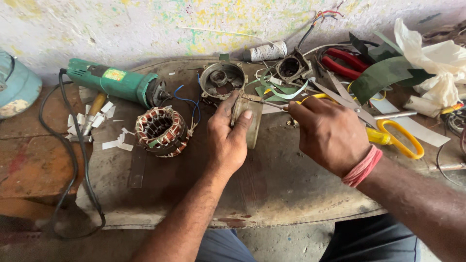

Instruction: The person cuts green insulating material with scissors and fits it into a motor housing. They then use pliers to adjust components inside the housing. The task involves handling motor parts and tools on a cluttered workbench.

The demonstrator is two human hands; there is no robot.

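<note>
My left hand (227,138) grips a grey cylindrical metal motor housing (252,127), held upright on the workbench with the thumb pressed on its rim. My right hand (329,133), with a red thread band at the wrist, holds a thin metal tool (273,104) whose tip touches the top edge of the housing. A wound stator with copper coils (161,131) lies just left of my left hand. A round metal end cover (222,80) sits behind the housing.
A green angle grinder (116,83) with a black cable lies at the back left. Yellow-handled scissors (395,138), red-handled pliers (342,63), green insulation sheet (383,73), a twine spool (268,51) and paper scraps (94,121) crowd the bench.
</note>
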